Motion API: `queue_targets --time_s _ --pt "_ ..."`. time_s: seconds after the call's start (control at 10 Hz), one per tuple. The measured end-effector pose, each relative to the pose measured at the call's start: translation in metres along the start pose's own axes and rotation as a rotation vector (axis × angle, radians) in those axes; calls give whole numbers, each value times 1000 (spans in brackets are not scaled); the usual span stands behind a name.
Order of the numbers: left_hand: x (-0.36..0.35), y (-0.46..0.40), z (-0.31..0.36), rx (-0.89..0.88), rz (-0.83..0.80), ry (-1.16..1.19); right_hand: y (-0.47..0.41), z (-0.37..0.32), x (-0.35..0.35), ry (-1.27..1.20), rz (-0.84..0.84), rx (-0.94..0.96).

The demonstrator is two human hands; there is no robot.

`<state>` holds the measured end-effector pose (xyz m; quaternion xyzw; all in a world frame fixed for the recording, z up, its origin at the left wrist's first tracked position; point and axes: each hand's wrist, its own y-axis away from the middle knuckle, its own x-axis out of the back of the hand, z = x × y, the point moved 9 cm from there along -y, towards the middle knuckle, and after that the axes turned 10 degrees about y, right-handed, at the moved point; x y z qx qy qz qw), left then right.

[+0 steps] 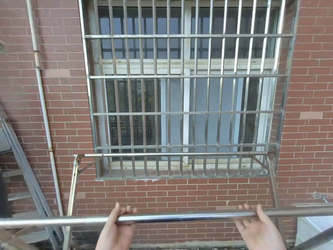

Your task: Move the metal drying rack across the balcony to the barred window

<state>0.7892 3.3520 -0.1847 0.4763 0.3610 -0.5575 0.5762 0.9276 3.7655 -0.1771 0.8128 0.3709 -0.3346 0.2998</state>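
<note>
Dead ahead, set in wall (180, 193): window (187, 112). Right before it, rack (72, 190), with far bar (176, 154) across window's foot, close to the grille, and near bar (180, 217) closest, low in view. Under near bar, well apart, left hand (117, 230) and right hand (257, 230), fingers curled over it. On wall left of window, pipe (42, 94); farther left, tilted ladder (23, 159).

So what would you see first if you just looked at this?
The big barred window fills the middle of the red brick wall, its shiny metal bars crossing the glass. Right at the bottom, the left hand and right hand grip the near rail of the metal drying rack, whose far rail sits just in front of the window's lower edge. A pale pipe runs down the wall on the left.
</note>
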Motion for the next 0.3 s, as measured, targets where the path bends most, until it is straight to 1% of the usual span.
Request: queue_targets --time_s 0.1,0.2,0.3 --pt "5 21 -17 219 -68 -154 11 24 -4 138 -51 -78" --pt "13 34 -35 354 -59 -214 24 52 -16 222 -111 -135" --pt "7 52 -49 428 -57 -227 43 75 -37 316 -159 -204"
